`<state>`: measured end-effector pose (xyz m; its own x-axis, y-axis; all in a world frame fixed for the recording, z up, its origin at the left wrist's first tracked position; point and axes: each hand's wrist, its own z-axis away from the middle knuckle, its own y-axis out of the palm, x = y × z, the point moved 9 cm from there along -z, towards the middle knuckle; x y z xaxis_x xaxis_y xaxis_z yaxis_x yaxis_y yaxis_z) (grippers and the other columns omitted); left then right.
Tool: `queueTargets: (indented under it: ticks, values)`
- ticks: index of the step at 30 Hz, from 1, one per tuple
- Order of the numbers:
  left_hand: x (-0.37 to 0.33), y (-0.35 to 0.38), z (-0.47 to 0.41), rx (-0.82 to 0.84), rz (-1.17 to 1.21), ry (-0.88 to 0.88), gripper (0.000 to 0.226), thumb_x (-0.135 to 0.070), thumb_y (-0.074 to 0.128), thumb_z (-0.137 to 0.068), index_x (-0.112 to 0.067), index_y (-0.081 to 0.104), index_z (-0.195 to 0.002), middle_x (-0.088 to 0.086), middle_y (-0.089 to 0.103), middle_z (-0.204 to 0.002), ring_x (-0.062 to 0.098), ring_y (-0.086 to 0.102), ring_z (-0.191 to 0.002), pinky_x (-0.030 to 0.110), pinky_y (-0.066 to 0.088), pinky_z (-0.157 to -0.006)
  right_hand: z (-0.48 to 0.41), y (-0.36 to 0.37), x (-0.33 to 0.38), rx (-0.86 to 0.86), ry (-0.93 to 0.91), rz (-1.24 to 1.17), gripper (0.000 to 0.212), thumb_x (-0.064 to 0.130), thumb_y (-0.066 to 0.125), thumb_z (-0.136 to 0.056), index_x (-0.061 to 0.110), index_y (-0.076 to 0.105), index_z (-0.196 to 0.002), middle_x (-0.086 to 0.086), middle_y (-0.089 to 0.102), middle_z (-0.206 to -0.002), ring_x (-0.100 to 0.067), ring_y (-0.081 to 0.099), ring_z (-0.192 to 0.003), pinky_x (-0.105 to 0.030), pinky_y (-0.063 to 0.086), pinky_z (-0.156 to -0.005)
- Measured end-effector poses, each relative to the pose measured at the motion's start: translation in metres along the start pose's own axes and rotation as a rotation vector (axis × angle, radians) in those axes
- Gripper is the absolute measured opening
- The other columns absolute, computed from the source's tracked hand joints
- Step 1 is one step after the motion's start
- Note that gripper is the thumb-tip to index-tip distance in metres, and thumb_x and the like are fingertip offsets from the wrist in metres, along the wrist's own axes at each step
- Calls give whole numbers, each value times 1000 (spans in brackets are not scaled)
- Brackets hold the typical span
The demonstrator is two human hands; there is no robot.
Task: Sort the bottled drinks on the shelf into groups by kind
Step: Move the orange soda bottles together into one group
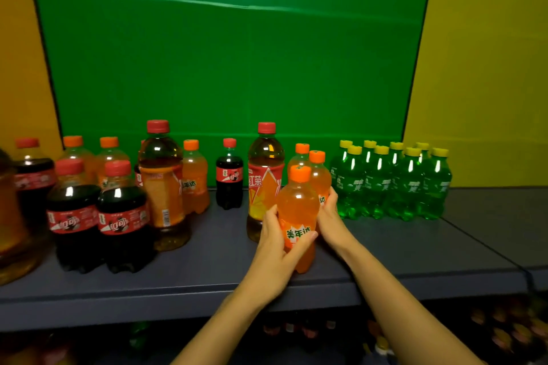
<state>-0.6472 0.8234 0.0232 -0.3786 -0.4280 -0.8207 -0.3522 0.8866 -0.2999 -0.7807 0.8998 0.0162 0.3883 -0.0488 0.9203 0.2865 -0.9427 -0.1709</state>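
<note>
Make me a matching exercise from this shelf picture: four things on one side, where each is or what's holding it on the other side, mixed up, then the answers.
1. green bottles
2. lone cola bottle
3. front orange bottle
4. second orange bottle

A. gripped by the left hand
B. gripped by the right hand
C. clustered at the right of the shelf
D. standing by itself mid-shelf

Pairs: 1-C, 2-D, 3-A, 4-B
</note>
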Motion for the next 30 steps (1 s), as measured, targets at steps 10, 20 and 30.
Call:
queueTargets:
  ticks: [10,20,30]
  values:
    - [-6,5,-22,-263,-220,53,75,-45,68,-77,-19,32,-138,-6,46,-132,7,44,-120,24,40,-100,43,-48,63,-313,-347,75,26,18,50,-94,24,43,-118,1,47,-122,-14,46,-115,-31,37,-102]
    - [-33,-40,1,-414,-307,220,46,-43,55,-81,-17,50,-119,-11,51,-109,6,50,-103,12,37,-87,76,0,147,-276,-609,75,34,15,52,-85,23,45,-117,4,51,-116,-5,51,-108,-19,40,-95]
    - [-24,-154,20,-791,-480,199,76,-9,57,-84,-1,12,-144,13,5,-154,22,2,-144,28,8,-117,54,83,124,-305,-562,149,73,14,54,-84,8,15,-145,3,16,-148,-2,12,-137,-6,7,-111]
